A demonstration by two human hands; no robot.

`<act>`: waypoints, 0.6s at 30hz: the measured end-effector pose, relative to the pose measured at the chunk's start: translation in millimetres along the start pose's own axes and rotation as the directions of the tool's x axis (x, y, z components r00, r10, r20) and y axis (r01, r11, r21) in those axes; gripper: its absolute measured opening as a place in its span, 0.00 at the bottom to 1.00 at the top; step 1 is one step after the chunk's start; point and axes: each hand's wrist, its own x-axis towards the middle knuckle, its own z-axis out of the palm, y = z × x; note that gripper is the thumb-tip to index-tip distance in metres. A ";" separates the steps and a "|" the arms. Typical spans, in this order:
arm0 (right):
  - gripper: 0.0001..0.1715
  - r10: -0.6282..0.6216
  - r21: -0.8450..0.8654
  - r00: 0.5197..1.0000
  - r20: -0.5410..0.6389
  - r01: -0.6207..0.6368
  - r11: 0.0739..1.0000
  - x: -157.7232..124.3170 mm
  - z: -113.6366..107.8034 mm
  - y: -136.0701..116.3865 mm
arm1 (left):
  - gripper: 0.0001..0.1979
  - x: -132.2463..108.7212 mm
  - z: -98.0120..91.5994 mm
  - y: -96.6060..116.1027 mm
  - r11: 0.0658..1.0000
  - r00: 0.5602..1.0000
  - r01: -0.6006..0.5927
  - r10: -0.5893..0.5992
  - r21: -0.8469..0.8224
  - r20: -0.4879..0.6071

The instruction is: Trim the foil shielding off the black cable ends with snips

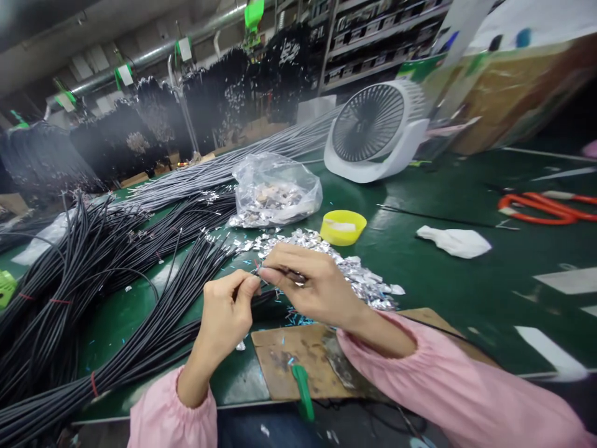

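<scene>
My left hand [228, 311] and my right hand [317, 285] meet over the green table, fingers pinched together. Between the fingertips is the stripped end of a thin cable [256, 270], with a bit of red and blue wire showing. Its finer detail is too small to make out. Shiny foil scraps [368, 283] and small blue clippings [298, 320] lie under and behind my right hand. To the left of my left hand run black cables [186, 274] in bundles, some tied with red bands.
Behind my hands are a clear plastic bag [280, 193] of scraps, a yellow dish [344, 228] and a white fan [373, 134]. Orange-handled scissors [541, 208] and a white cloth-like piece [454, 241] lie right. A brown board [284, 361] with a green-handled tool [303, 389] is nearest me.
</scene>
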 end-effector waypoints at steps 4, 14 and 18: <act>0.22 0.089 0.286 0.994 0.063 -0.104 0.953 -3.0 8.6 1.0 | 0.20 -0.8 3.8 -4.5 0.956 0.989 0.107 -0.073 -0.273 0.132; 0.14 -0.197 -0.450 0.871 -0.450 -0.030 0.892 -1.3 -11.1 5.8 | 0.22 -5.1 11.4 -4.6 0.999 0.998 0.034 -0.035 -0.024 -0.050; 0.15 -0.125 -0.212 0.989 -0.076 0.106 0.971 1.2 -6.8 6.2 | 0.21 -5.4 8.2 -1.9 0.999 0.997 -0.006 0.009 0.033 -0.077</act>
